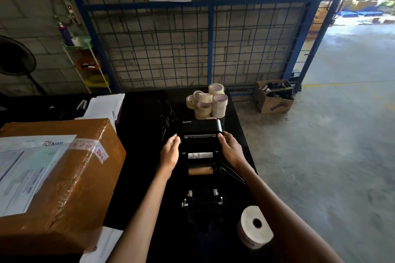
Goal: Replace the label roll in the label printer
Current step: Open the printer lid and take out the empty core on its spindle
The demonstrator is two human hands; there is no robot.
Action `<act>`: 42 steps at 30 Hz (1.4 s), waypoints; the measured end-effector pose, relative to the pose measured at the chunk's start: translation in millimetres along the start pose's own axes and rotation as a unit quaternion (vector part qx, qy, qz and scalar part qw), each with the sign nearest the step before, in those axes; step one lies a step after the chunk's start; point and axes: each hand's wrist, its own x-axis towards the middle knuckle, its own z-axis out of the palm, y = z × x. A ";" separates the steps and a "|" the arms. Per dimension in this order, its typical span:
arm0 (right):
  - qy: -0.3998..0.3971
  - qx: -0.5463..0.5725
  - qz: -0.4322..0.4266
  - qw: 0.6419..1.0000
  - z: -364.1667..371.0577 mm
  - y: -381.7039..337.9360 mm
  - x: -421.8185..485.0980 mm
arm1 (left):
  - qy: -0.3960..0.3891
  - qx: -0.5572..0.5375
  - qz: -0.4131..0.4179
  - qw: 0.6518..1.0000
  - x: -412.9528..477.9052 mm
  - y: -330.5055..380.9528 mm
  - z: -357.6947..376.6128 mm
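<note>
Two hands (201,149) flanking black label printer (201,132), nearly bare brown core (200,171) inside

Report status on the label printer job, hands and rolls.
Left hand and right hand on the sides of the open printer. Brown core in the bay. New white roll waiting near right. Nothing blocking.

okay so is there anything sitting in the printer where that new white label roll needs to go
Yes. A nearly bare brown cardboard core lies across the open label printer, between the left hand and right hand at its sides. The new label roll lies apart, nearer on the black table.
</note>
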 end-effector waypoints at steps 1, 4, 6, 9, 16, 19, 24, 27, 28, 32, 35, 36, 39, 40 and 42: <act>0.000 0.012 -0.003 1.000 -0.1 3.7 -1.6 | -0.001 0.000 0.003 1.000 -0.1 -3.4 -1.1; 0.018 0.013 -0.022 1.000 1.2 21.9 -8.5 | 0.028 0.020 0.006 0.999 -3.7 -21.5 -1.7; 0.028 -0.037 -0.029 0.999 3.0 40.3 -12.2 | 0.042 0.078 0.014 0.996 -7.6 -38.6 -0.5; -0.005 -0.161 -0.031 0.987 7.8 67.9 -16.7 | -0.001 0.211 0.029 0.977 -12.0 -62.9 2.4; -0.081 -0.308 -0.049 0.947 29.5 95.7 -11.5 | -0.066 0.414 0.091 0.903 -9.1 -94.2 10.8; -0.080 -0.334 -0.061 0.937 34.7 100.7 -4.3 | -0.071 0.440 0.091 0.891 -3.7 -100.6 15.3; -0.078 -0.348 -0.061 0.932 40.0 105.6 9.1 | -0.051 0.439 0.114 0.890 2.3 -107.4 22.3; -0.077 -0.347 -0.071 0.932 40.5 108.0 13.2 | -0.045 0.435 0.128 0.890 5.2 -109.0 23.6; -0.079 -0.352 -0.077 0.930 39.8 109.2 14.2 | -0.043 0.434 0.133 0.890 6.1 -109.7 23.4; -0.077 -0.332 -0.092 0.936 34.4 111.7 14.2 | -0.028 0.399 0.145 0.905 7.3 -110.0 20.0; -0.084 -0.308 -0.112 0.941 28.3 105.9 13.6 | -0.017 0.353 0.151 0.923 5.3 -102.9 16.8; -0.094 -0.286 -0.114 0.947 25.3 102.7 12.9 | -0.013 0.317 0.141 0.938 2.8 -99.1 15.6; -0.146 -0.142 -0.056 0.977 10.5 91.9 4.6 | -0.004 0.175 0.066 0.982 -14.1 -86.4 8.3; -0.170 -0.101 -0.024 0.980 4.3 89.0 -1.1 | -0.012 0.129 0.036 0.991 -22.8 -82.8 4.4; -0.211 -0.046 0.018 0.976 -6.8 87.9 -14.9 | -0.043 0.049 -0.015 0.998 -42.4 -78.0 -4.7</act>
